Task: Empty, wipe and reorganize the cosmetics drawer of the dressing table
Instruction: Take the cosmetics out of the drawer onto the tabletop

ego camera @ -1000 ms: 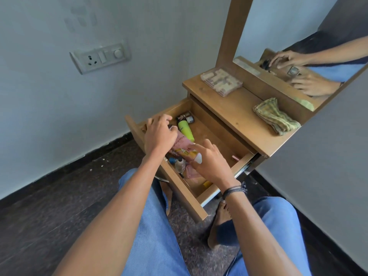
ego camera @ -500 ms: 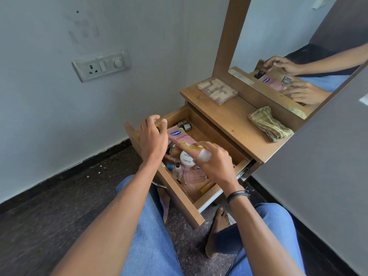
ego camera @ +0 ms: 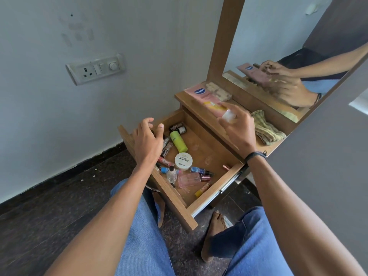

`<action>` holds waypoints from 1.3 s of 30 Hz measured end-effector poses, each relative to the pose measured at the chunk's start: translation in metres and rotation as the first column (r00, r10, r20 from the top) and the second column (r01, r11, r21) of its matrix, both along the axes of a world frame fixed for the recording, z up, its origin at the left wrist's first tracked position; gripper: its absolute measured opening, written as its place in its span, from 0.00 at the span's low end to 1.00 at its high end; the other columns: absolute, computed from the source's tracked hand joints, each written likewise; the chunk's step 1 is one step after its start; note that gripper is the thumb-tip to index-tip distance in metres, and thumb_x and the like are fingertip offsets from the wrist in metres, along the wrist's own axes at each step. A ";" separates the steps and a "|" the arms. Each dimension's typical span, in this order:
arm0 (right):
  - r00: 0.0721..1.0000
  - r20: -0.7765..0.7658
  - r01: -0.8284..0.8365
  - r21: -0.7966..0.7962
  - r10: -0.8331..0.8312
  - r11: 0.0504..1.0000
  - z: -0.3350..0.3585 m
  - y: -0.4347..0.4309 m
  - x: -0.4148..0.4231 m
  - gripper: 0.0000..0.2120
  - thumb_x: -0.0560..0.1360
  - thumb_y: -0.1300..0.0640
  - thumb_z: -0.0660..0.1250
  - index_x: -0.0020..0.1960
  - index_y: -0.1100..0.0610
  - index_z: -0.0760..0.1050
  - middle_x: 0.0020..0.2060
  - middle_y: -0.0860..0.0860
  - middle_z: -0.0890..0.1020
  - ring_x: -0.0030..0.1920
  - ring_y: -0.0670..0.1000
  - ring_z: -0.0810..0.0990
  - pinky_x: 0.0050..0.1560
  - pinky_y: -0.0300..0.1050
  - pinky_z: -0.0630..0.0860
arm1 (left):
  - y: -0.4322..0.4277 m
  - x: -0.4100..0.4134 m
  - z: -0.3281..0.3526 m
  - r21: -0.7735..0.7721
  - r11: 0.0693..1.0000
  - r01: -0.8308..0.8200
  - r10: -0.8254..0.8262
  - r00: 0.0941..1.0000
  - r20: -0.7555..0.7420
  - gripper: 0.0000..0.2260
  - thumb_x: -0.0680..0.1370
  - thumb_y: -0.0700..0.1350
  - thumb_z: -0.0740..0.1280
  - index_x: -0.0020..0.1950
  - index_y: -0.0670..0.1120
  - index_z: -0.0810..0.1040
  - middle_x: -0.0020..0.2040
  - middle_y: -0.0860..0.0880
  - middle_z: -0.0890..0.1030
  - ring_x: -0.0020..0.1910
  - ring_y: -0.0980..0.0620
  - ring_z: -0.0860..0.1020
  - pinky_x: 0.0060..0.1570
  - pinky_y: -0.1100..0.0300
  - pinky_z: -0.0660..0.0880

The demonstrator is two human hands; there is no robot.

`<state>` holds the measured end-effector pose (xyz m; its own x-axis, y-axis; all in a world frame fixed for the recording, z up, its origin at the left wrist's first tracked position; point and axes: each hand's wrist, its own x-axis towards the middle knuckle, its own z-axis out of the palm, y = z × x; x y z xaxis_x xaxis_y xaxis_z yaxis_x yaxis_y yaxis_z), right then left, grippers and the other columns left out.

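Wood-grain laminate covers the open drawer at the centre of the frame and the dressing table top above it. Inside the drawer lie small hard shapes: a lime-green cylindrical bottle, a round white jar with a flat printed lid, glossy nail polish bottles, and a clear pinkish rectangular flask. A ribbed, crumpled cloth sits on the top at the right, under the mirror. The right hand, blurred, grips a soft pink tube near its white cap and holds it low over the table top, beside a clear box of pale blocks. The left hand hovers over the drawer's upper-left corner, its fingers loosely curled and holding nothing. Half a second ago the tube was above the drawer's contents and the left hand was lower, at the drawer's edge. Now the tube is clear of the drawer and the white jar shows fully.
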<state>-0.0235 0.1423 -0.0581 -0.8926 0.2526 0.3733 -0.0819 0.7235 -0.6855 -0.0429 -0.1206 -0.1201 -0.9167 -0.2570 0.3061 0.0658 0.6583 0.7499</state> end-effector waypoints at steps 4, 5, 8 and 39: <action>0.994 -0.039 0.105 -0.013 -0.106 0.994 -0.004 0.014 -0.026 0.23 0.73 0.56 0.73 0.68 0.51 0.77 0.64 0.51 0.80 0.61 0.54 0.74 0.61 0.54 0.74 | -0.001 -0.002 -0.001 0.030 0.999 0.024 -0.025 0.998 0.053 0.17 0.80 0.56 0.65 0.66 0.50 0.71 0.58 0.53 0.77 0.62 0.48 0.72 0.54 0.59 0.61; 0.992 -0.036 0.122 -0.018 -0.123 0.992 -0.006 0.016 -0.032 0.24 0.73 0.56 0.73 0.68 0.52 0.77 0.65 0.51 0.79 0.62 0.54 0.72 0.61 0.53 0.74 | -0.001 -0.002 0.000 0.029 0.999 0.030 -0.032 0.998 0.054 0.18 0.80 0.56 0.66 0.66 0.50 0.71 0.59 0.53 0.77 0.62 0.48 0.72 0.54 0.59 0.62; 0.989 -0.033 0.144 -0.029 -0.145 0.989 -0.013 0.019 -0.046 0.24 0.75 0.56 0.72 0.70 0.53 0.74 0.68 0.52 0.77 0.66 0.55 0.71 0.64 0.53 0.71 | -0.001 -0.003 -0.001 0.032 0.998 0.048 -0.050 0.997 0.056 0.18 0.79 0.56 0.66 0.66 0.50 0.70 0.59 0.52 0.77 0.62 0.48 0.71 0.56 0.55 0.68; 0.970 -0.092 0.243 0.255 -0.227 0.936 -0.018 0.027 -0.074 0.18 0.80 0.53 0.66 0.70 0.50 0.76 0.69 0.58 0.70 0.68 0.62 0.67 0.65 0.58 0.72 | 0.002 -0.007 -0.005 -0.064 0.996 0.070 -0.061 0.991 0.122 0.23 0.77 0.60 0.67 0.68 0.55 0.66 0.62 0.53 0.76 0.64 0.52 0.66 0.46 0.55 0.66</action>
